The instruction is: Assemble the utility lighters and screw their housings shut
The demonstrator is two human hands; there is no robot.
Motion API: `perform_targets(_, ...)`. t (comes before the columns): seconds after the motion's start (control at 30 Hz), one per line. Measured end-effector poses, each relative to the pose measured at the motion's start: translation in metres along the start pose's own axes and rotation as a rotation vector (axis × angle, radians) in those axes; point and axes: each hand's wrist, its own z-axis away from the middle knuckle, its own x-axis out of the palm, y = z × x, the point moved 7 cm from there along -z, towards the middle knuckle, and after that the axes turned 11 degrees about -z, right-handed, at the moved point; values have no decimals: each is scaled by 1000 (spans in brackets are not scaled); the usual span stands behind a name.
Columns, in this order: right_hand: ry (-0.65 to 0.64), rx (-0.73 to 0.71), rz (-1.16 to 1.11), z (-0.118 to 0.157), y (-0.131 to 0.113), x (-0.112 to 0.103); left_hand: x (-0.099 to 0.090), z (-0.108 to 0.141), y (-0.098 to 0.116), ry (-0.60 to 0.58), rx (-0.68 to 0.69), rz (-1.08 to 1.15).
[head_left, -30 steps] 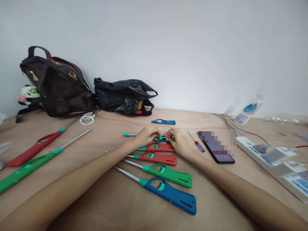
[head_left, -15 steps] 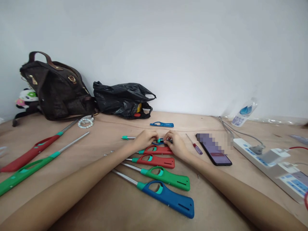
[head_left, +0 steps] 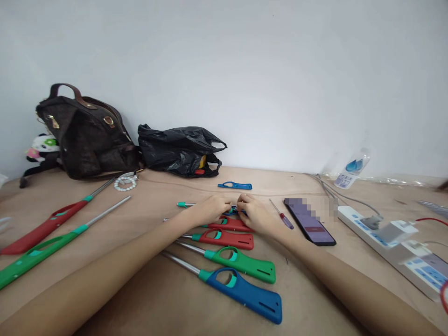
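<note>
My left hand point(head_left: 216, 208) is closed, its fingertips pinching at the front of an opened blue gas lighter point(head_left: 233, 210) whose inner parts lie exposed. My right hand point(head_left: 255, 212) bends its fingers over the same lighter's handle from the other side; what exactly sits between those fingertips is too small to tell. To the left, the lighter's metal tube with a teal tip point(head_left: 181, 204) sticks out past my left hand. The other blue half shell point(head_left: 234, 185) lies just beyond both hands. Right of my right hand is a small screwdriver point(head_left: 287, 220) with a purple-red handle.
Nearer me lie two red lighters point(head_left: 233, 239), a green lighter point(head_left: 248, 265) and a blue lighter point(head_left: 249, 295). Two longer lighters point(head_left: 45, 227) rest at left, near a bead bracelet point(head_left: 125, 182). Phone point(head_left: 310, 221), power strip point(head_left: 388, 249), bottle point(head_left: 353, 169), bags point(head_left: 180, 149) surround.
The fingers of both hands have shifted slightly over the opened lighter, the right hand's more curled. The whole view has tipped a little, so things appear slightly lower.
</note>
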Motion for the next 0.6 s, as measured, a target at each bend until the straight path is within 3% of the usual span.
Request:
perform_targets(0.1,-73,-34,80,3,-4,-1,4,4,4,-55,-28,-81)
perform_targets(0.2,-127,-44,18,0,2,-5,5,7,8,-86,-37,-147)
perform_targets(0.3,-168,76,-142,-15,29,-9,4,7,8,-88,-41,-163)
perform_targets(0.4,-54,261,7,-38,68,-20,2,6,4,-82,-50,-147)
perform_targets(0.6,-56,316,193,-71,101,-4,-3,4,-5,-76,-86,-53)
